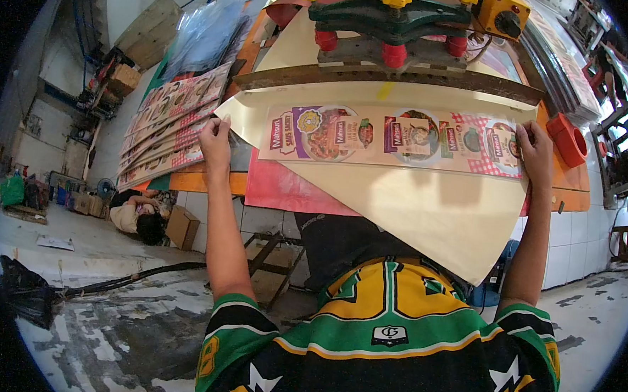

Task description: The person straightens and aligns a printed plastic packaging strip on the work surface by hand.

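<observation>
A long printed strip [395,140] with food pictures lies crosswise on a large cream sheet [399,200], whose pointed lower part hangs over the table's front edge. My left hand [216,135] pinches the sheet's left corner. At the right end of the strip, my right hand [536,147] has its fingers closed on the edge of the strip and sheet; which layers it grips cannot be told. Just beyond the strip runs the long metal bar [398,80] of a green press [391,19] with yellow knobs and red feet. Under the sheet shows a red surface [289,187].
Stacked printed strips [172,128] lie at the table's left, with clear plastic sheets [205,34] behind. A red holder [567,140] stands at the right edge, near more stacked sheets [559,67]. Another person [139,215] is low on the floor at left, beside a cardboard box [181,228].
</observation>
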Available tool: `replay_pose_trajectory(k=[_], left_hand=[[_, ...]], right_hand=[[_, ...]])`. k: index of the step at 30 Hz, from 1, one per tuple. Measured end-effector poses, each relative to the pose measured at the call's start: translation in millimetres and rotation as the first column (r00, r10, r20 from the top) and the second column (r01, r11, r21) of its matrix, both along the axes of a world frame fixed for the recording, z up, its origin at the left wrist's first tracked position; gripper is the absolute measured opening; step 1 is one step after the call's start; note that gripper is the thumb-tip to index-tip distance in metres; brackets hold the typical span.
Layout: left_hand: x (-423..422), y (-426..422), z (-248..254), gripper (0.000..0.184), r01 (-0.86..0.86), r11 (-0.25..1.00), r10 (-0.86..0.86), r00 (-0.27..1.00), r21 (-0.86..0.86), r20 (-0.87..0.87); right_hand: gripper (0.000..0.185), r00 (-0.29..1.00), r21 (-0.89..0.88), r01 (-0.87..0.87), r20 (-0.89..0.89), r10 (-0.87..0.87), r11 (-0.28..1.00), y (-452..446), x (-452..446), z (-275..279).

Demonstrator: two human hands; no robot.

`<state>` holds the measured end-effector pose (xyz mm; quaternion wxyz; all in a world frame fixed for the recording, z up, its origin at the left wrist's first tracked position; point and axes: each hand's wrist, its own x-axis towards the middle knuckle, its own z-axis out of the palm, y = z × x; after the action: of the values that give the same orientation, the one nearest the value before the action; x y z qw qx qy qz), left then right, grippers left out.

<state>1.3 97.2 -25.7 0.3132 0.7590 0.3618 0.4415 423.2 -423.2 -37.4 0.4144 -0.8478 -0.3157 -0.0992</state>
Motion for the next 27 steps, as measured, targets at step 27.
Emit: replay_pose_trajectory(k=[27], left_hand=[[3.2,14.0,-7.7,0.025,0.017,0.993,-0.003,0.993,-0.117,0.117]], right_hand=[[0.028,1.0,0.021,-0.008,0.004,0.008,1.0,-0.8,3.8,-4.0]])
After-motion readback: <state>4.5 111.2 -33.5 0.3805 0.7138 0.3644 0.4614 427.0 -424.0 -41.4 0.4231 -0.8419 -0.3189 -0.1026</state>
